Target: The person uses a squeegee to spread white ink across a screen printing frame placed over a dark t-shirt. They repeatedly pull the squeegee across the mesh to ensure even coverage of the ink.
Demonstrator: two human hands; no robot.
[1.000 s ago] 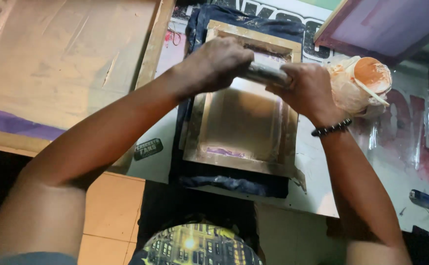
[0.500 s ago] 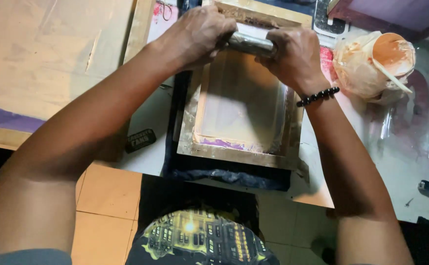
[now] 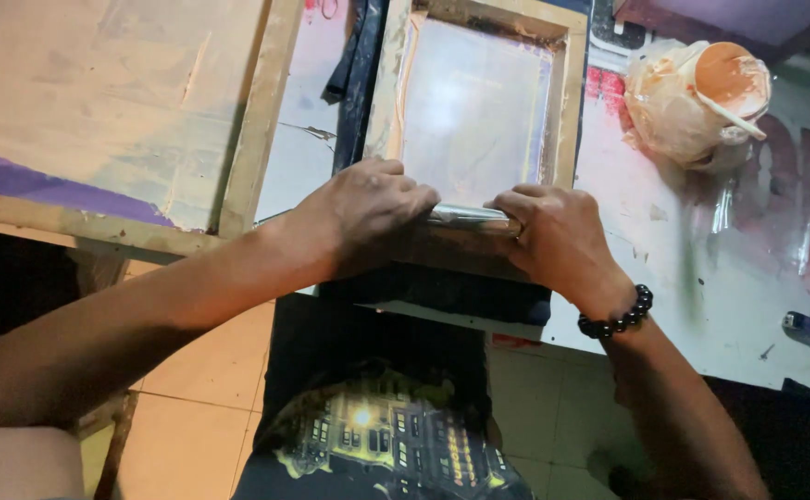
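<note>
A small wooden printing frame point(image 3: 567, 102) with a pale mesh lies on dark cloth point(image 3: 442, 292) on the table. A squeegee point(image 3: 465, 218) with a metal-grey handle rests across the frame's near edge. My left hand point(image 3: 363, 213) grips its left end and my right hand point(image 3: 558, 236) grips its right end. A black bead bracelet circles my right wrist. The blade under my fingers is hidden.
A big wooden screen frame point(image 3: 257, 120) with a purple streak lies at the left. A plastic-wrapped tub of orange ink point(image 3: 697, 97) with a stick stands at the right on the stained white tabletop point(image 3: 720, 268). Tiled floor shows below the table edge.
Both hands have drawn the squeegee from the far end of the small frame down to its near edge. The mesh behind it now shows bare.
</note>
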